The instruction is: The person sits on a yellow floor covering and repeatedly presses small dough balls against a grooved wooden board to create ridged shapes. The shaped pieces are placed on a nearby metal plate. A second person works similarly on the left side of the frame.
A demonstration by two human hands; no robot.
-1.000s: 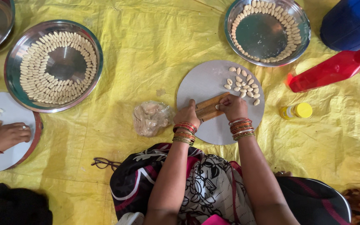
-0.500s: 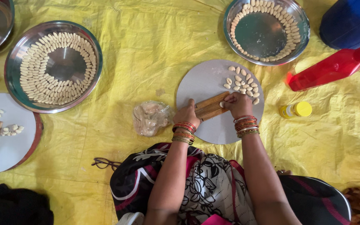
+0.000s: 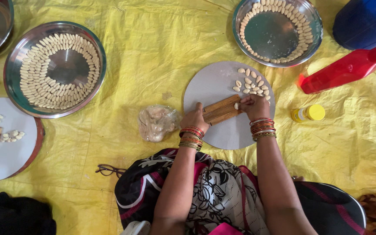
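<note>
A ridged wooden board [image 3: 221, 110] lies tilted on a round grey board [image 3: 214, 87] in front of me. My left hand [image 3: 195, 118] grips the wooden board's left end. My right hand [image 3: 253, 106] pinches a small piece of dough [image 3: 237, 105] against the board's right end. Several small shaped dough pieces [image 3: 251, 84] lie in a cluster on the grey board just above my right hand. A lump of dough in a clear plastic bag [image 3: 156, 122] sits to the left of my left hand.
Two steel plates, one far right [image 3: 306, 43] and one left [image 3: 11, 82], hold rings of shaped pieces. At the left edge, another round board [image 3: 14, 152] carries a wooden tool and a few pieces. A red bottle [image 3: 349, 67], a yellow-capped jar [image 3: 308, 113], a blue container [image 3: 364, 21] and eyeglasses [image 3: 109, 170] lie around.
Another person's hand at the left board has withdrawn, leaving its wooden tool and pieces there. My hands stay on the ridged board, the right hand working at its right end.
</note>
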